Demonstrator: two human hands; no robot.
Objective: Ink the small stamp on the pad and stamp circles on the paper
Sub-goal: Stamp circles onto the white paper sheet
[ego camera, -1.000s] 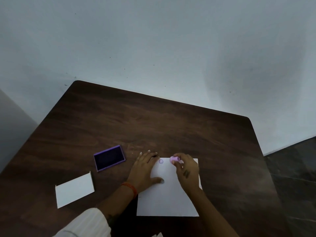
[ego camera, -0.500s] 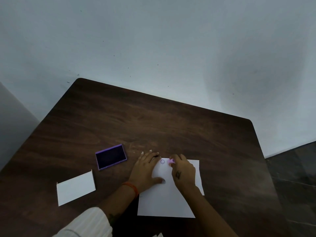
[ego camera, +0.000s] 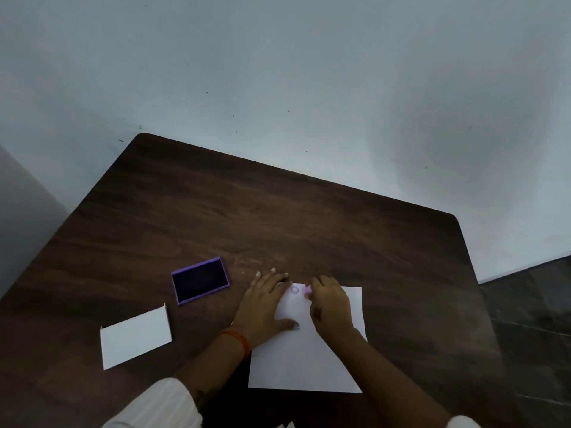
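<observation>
Dark table (ego camera: 309, 217), paper (ego camera: 309, 362) near: one circle (ego camera: 295, 290) printed, right hand (ego camera: 330, 307) pinching the stamp (ego camera: 307, 290) down just right of it. Left hand (ego camera: 265, 304) lies flat on the paper, holding nothing; pad (ego camera: 200, 284) open at left, most of the sheet blank.

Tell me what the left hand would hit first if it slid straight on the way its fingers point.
Nothing close: the left hand points up the bare table toward the wall, so the table's far edge comes first. The ink pad seems off to its left.
</observation>
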